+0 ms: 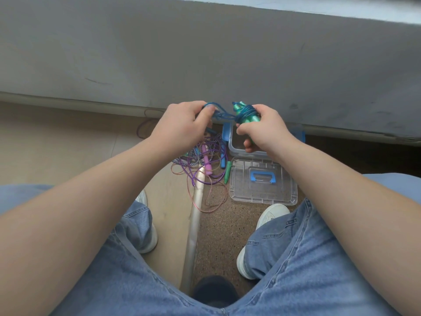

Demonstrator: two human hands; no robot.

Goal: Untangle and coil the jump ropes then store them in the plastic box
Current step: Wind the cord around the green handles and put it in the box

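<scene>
a blue jump rope (224, 114) is being wound around its green handles (247, 119), which the right hand (262, 128) is gripping in curled fingers, long axis running away from the person, above the open plastic box (237, 149). the left hand (182, 126), level with it and just to its left, is pinching the rope's loose loops. more tangled ropes (200, 160) are lying on the floor beside the clear lid (264, 181). no writing is readable.

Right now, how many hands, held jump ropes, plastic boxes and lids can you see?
Hands: 2, left hand and right hand
Blue jump rope, held in both hands: 1
Plastic box: 1
Lid: 1
Total: 5
</scene>
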